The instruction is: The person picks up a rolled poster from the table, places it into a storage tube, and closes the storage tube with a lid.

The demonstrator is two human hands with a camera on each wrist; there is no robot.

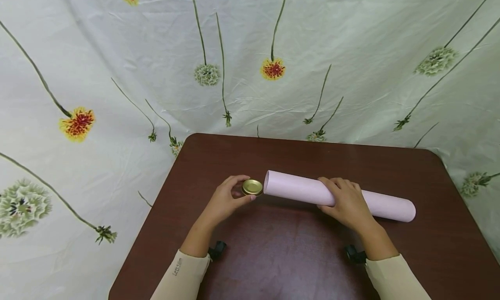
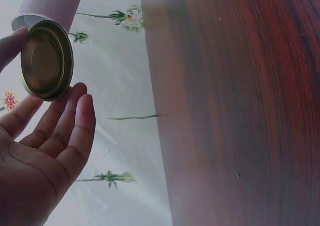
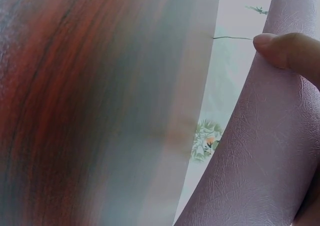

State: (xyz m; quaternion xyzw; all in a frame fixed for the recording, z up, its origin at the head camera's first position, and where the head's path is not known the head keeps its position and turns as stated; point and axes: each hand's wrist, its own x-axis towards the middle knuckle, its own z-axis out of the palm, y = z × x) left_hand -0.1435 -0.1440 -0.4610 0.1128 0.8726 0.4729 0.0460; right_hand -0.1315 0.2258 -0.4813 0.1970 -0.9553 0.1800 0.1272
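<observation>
How far along: about halfway, I think. The gold lid (image 1: 252, 187) and the pink tube (image 1: 293, 187) are each in a hand, side by side. The lid is not on the tube, so that part looks not done yet.
Left hand (image 1: 225, 200): pinches the lid by its edge with thumb and first finger; the other fingers are loose.
Right hand (image 1: 347, 204): holds the middle of the tube, thumb on one side and fingers over the top.
Gold lid: round, flat and shiny, like metal, with rings pressed into it. It sits at 9 o'clock from the tube, just beside its end. I can't tell if they touch.
Pink tube: long, round and pale, with tiny crinkly lines all over. It points from just past 9 o'clock to just past 3. The end by the lid is open and hollow; I can't tell about the other end.
Table (image 1: 281, 248): dark red-brown, smooth, streaky like wood, with round corners.
Cloth (image 1: 164, 44): at 12 o'clock, pale and wrinkly, with flowers on it.
</observation>
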